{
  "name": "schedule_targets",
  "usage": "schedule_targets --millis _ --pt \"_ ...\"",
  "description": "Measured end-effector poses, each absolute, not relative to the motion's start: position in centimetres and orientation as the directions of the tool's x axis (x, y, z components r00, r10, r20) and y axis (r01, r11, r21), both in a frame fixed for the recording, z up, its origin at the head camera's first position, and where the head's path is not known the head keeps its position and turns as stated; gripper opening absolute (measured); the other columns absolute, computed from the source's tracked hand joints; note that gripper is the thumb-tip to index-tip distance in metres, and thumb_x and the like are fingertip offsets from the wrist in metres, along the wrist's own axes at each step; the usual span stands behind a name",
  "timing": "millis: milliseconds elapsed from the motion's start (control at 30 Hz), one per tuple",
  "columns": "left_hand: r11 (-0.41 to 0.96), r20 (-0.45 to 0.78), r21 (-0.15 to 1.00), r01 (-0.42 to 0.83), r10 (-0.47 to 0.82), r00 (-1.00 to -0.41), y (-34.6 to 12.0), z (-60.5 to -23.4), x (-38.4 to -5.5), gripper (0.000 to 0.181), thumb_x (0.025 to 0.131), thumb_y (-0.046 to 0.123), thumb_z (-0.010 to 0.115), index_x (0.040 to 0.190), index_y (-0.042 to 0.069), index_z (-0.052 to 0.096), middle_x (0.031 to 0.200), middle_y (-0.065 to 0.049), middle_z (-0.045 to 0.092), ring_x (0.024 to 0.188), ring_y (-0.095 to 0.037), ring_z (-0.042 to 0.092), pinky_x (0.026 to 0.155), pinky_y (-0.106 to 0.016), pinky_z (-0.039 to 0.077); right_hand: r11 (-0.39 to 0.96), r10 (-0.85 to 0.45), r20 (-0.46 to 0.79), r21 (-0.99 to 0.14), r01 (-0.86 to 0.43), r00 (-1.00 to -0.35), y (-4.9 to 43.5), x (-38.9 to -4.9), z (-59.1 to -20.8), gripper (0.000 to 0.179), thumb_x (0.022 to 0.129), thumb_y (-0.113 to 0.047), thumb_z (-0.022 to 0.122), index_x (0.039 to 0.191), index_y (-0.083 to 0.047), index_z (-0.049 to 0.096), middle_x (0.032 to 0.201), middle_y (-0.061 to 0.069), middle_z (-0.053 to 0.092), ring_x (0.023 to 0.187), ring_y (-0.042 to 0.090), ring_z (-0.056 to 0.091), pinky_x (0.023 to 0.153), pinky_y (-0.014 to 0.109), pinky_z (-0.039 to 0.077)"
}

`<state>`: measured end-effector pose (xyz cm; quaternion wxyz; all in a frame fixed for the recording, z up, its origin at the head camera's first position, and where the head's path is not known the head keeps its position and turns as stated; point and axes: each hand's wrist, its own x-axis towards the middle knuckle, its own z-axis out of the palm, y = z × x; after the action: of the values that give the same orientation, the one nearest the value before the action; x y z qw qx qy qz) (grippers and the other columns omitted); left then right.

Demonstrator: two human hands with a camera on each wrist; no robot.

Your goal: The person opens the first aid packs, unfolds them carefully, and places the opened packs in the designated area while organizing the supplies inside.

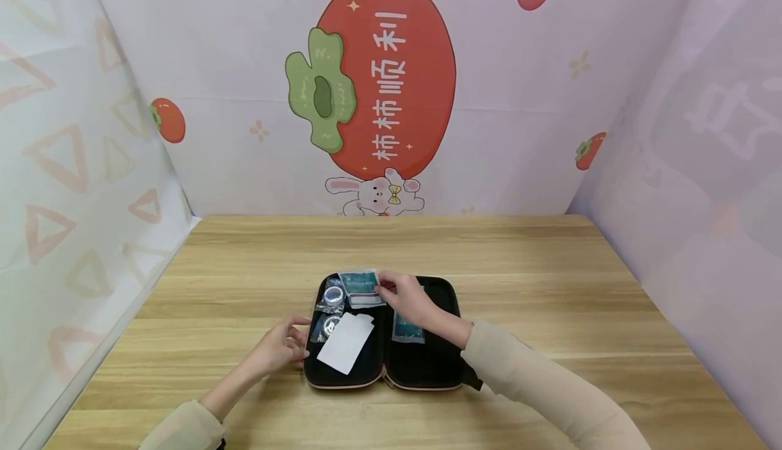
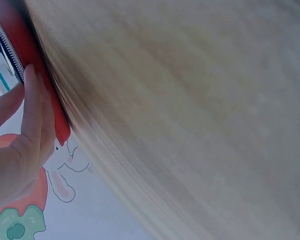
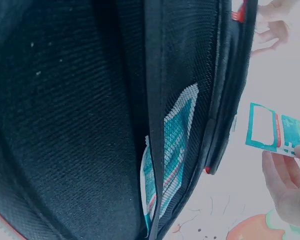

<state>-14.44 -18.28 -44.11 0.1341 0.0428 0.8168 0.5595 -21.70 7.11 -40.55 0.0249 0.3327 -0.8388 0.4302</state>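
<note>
A black-lined zip case (image 1: 421, 375) lies unfolded on the table. My right hand (image 1: 406, 295) pinches the edge of a flat green-and-white packet (image 3: 264, 126) over the far part of the case's left half. More white-and-green packaging (image 1: 365, 301) shows just below it. My left hand (image 1: 282, 347) touches the case's left side, its fingers (image 2: 32, 107) against the red outer wall beside the zipper. In that left half are two wrapped rolls (image 1: 333, 296) and a blank white piece (image 1: 347, 343) lying tilted. Behind mesh in the right half sits another green packet (image 3: 175, 145).
Bare wood-grain tabletop (image 1: 550, 267) surrounds the case. A printed cloth backdrop (image 1: 507, 83) stands behind the table, with more cloth walls at the left and right. A dark strap (image 1: 472, 377) sticks out at the case's right front corner.
</note>
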Motion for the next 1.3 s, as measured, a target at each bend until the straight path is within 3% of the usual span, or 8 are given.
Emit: schedule_targets --millis 267,667,1000,1300 --pt "0.372 -0.169 0.925 -0.079 0.216 -0.962 -18.3 -44.1 -14.3 0.055 0.068 -0.021 0.056 0.118 -0.017 0.034 0.082 -0.016 0.049 0.064 -0.019 0.054 0.056 -0.033 0.056 0.39 -0.422 0.246 -0.819 -0.42 -0.873 8.0 -21.8 -40.1 0.021 0.087 -0.009 0.054 0.106 -0.001 0.06 0.091 0.008 0.063 0.083 0.017 0.059 0.071 0.024 0.052" --pt "0.371 -0.163 0.926 -0.074 0.214 -0.963 -18.3 -44.0 -14.2 0.054 0.068 -0.021 0.055 0.118 -0.017 0.034 0.082 -0.017 0.049 0.064 -0.019 0.055 0.056 -0.033 0.056 0.325 -0.308 0.141 -0.914 -0.243 -0.941 9.8 -21.7 -39.6 0.027 0.084 -0.006 0.057 0.109 0.006 0.056 0.089 0.017 0.063 0.073 0.022 0.061 0.065 0.043 0.054" --pt "0.374 -0.161 0.924 -0.073 0.209 -0.965 -18.2 -43.7 -14.2 0.053 0.068 -0.021 0.054 0.117 -0.017 0.035 0.082 -0.017 0.049 0.064 -0.019 0.055 0.056 -0.034 0.056 0.251 -0.19 -0.02 -0.967 -0.029 -0.982 12.3 -21.9 -39.2 0.033 0.083 -0.004 0.057 0.112 0.009 0.053 0.092 0.019 0.062 0.072 0.015 0.059 0.067 0.037 0.055" --pt "0.389 -0.162 0.918 -0.078 0.19 -0.968 -18.1 -43.7 -14.2 0.053 0.068 -0.021 0.054 0.117 -0.016 0.036 0.081 -0.017 0.05 0.064 -0.02 0.056 0.055 -0.034 0.056 0.258 -0.131 -0.12 -0.963 0.083 -0.984 14.4 -21.4 -38.7 0.037 0.083 -0.006 0.057 0.116 0.01 0.05 0.095 0.019 0.062 0.071 0.014 0.06 0.069 0.034 0.055"
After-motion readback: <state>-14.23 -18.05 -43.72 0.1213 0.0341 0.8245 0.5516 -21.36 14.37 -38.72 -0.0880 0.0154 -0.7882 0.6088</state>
